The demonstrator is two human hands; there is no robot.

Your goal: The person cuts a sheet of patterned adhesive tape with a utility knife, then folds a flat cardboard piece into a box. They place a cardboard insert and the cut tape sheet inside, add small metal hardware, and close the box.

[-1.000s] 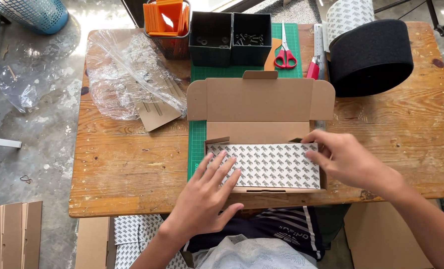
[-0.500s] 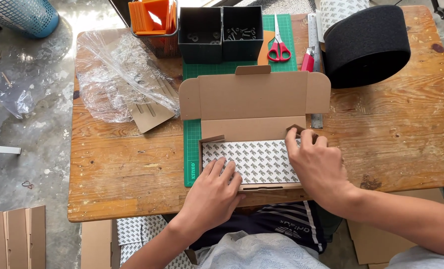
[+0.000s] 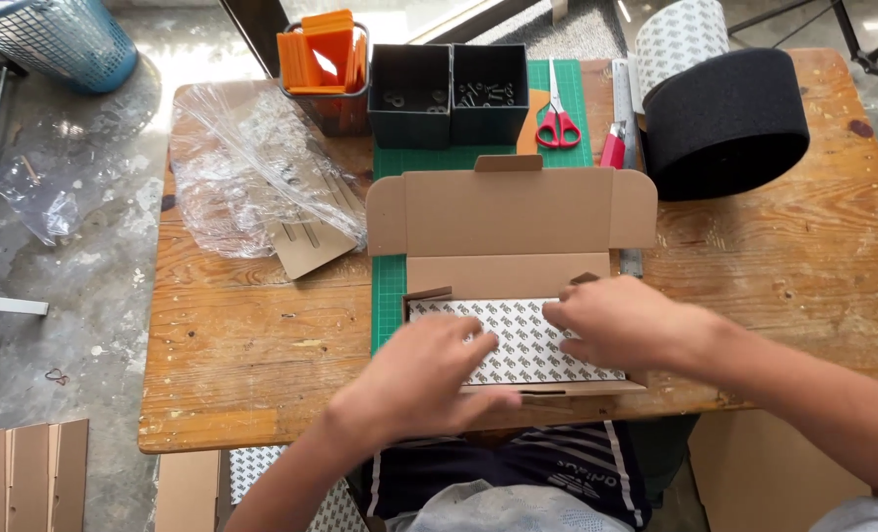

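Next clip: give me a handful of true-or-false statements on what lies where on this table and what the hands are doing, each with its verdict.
1. Both hands, left hand and right hand, rest on the patterned sheet inside the open cardboard box. True.
2. The red-handled scissors are held in the right hand. False: they lie on the green cutting mat.
3. The black foam roll stands at the table's far right. True.
4. The box lid is closed. False: it stands open.
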